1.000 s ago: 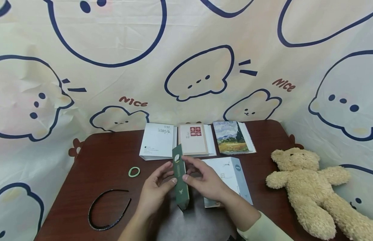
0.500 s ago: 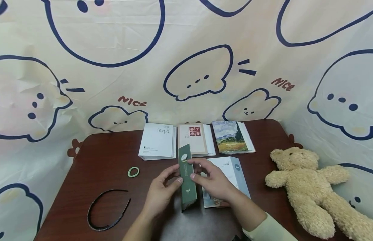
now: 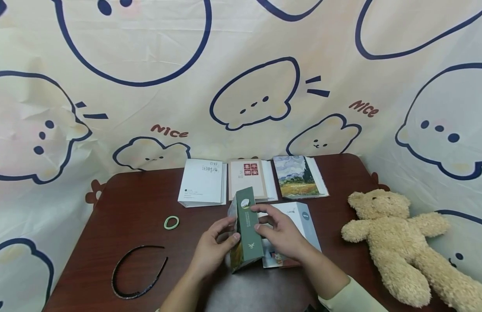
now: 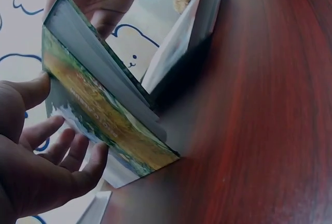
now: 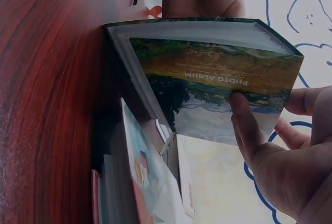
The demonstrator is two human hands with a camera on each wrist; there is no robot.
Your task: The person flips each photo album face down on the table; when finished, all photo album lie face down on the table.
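Note:
A photo album (image 3: pixel 249 225) with a green spine and a painted landscape cover stands spine up between both hands. My left hand (image 3: pixel 213 249) holds its left side, thumb by the spine and fingers against the painted cover (image 4: pixel 104 110). On the right side, my right hand (image 3: pixel 281 234) grips it, with the thumb and a fingertip at the spine's edge. In the right wrist view, fingers of the right hand (image 5: pixel 290 167) lie on the cover, which reads PHOTO ALBUM. The covers spread apart toward the table, and pale pages show between them in the left wrist view.
A white album (image 3: pixel 202 182), a beige album (image 3: pixel 246 180) and a landscape album (image 3: pixel 297 177) line the table's back. A pale blue album (image 3: pixel 310 225) lies beside the right hand. Left are a green hair tie (image 3: pixel 171 222) and black headband (image 3: pixel 116 277); right, a teddy bear (image 3: pixel 396 242).
Both hands have shifted right with the photo album and turned it, so its left cover now shows in the head view. The other things stay put.

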